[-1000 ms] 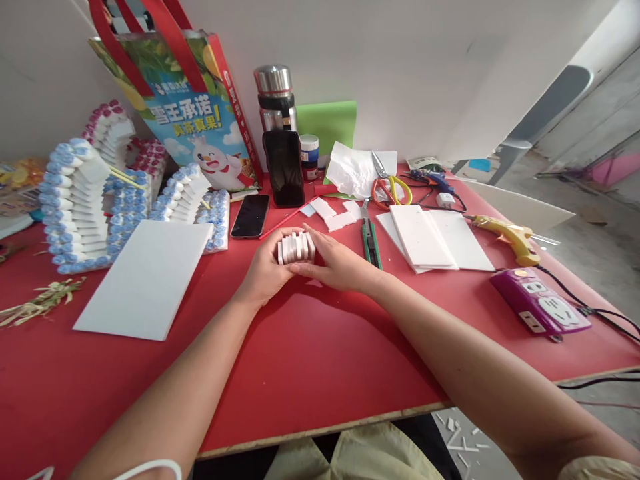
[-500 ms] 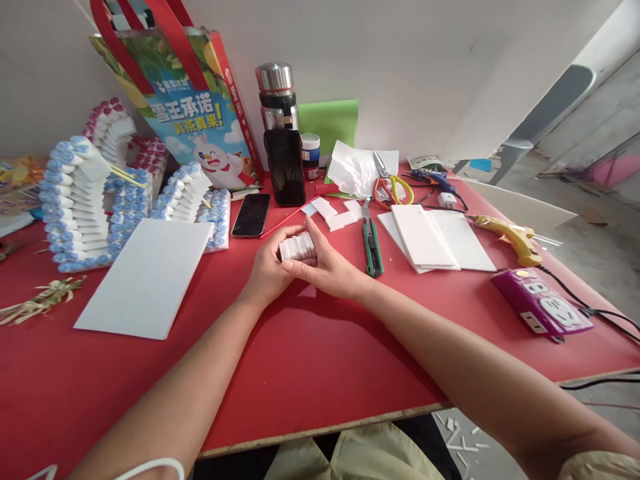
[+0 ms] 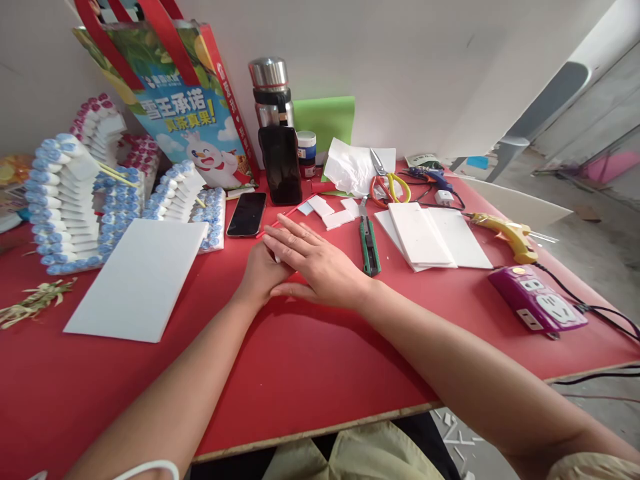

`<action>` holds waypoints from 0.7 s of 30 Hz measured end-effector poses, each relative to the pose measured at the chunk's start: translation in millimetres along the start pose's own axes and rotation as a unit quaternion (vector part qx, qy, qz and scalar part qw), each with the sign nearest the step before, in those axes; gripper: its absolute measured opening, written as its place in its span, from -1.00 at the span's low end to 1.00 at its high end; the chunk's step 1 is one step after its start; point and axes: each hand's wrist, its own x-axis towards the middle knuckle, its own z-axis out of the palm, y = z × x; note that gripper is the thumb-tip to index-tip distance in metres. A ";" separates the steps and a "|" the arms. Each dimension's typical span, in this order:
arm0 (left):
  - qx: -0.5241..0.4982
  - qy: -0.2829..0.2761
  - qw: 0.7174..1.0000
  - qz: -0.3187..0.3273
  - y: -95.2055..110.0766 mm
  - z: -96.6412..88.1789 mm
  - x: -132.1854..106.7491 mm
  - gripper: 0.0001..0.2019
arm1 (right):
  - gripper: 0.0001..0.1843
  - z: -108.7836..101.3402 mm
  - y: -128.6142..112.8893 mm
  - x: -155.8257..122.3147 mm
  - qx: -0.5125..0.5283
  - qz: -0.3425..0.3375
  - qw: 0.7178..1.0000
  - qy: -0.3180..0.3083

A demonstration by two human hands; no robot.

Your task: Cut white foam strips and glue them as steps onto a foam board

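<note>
My left hand is closed round the small white foam-board pieces, of which only a sliver shows between the hands. Flat across the top of it lies my right hand, fingers stretched out and covering most of the pieces. Just beyond the hands are several loose white rectangles and a thin red stick. A green utility knife, blade out, rests to the right of my right hand.
White boards lie left and right. Behind stand a phone, a steel flask and a printed bag. Blue-and-white models stand left. Scissors, a glue gun and a purple power strip lie right.
My right hand has turned from cupping the side of the row of white pieces to lying flat over it and my left hand. The pieces are now mostly hidden.
</note>
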 end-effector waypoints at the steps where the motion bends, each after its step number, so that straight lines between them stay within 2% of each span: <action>1: 0.026 -0.003 1.000 0.007 -1.5 -0.5 0.1 -0.77 | -0.14 1.6 -0.3 0.8 -0.005 -0.005 1.000 -0.007; 3: 0.046 -0.012 0.999 0.010 -2.3 -0.7 0.3 -0.84 | -0.17 2.1 -0.1 1.4 0.000 -0.007 1.000 -0.005; 6: -0.040 0.024 0.999 0.013 2.2 -1.6 2.1 -0.74 | -0.20 -8.1 4.1 -1.1 0.045 0.027 0.997 0.052; 8: -0.117 0.070 0.990 0.032 6.2 -5.4 5.9 -0.60 | -0.25 -17.7 11.2 -5.1 0.088 0.099 0.985 0.111; 10: -0.159 0.130 0.977 0.048 8.6 -12.6 11.8 -0.54 | -0.27 -21.9 21.0 -9.7 0.122 0.184 0.966 0.138; 11: -0.171 0.154 0.972 0.052 9.1 -17.0 14.9 -0.53 | -0.25 -20.4 26.2 -11.7 0.130 0.216 0.959 0.127; 13: -0.182 0.185 0.964 0.057 9.6 -26.0 20.3 -0.53 | -0.15 -10.2 34.7 -13.8 0.119 0.248 0.959 0.068; 16: -0.185 0.195 0.961 0.071 11.3 -35.8 24.6 -0.53 | 0.06 14.9 40.0 -9.3 0.038 0.235 0.971 -0.013; 21: -0.180 0.198 0.960 0.087 12.5 -39.8 26.8 -0.52 | 0.16 42.0 39.2 11.2 -0.062 0.212 0.974 -0.049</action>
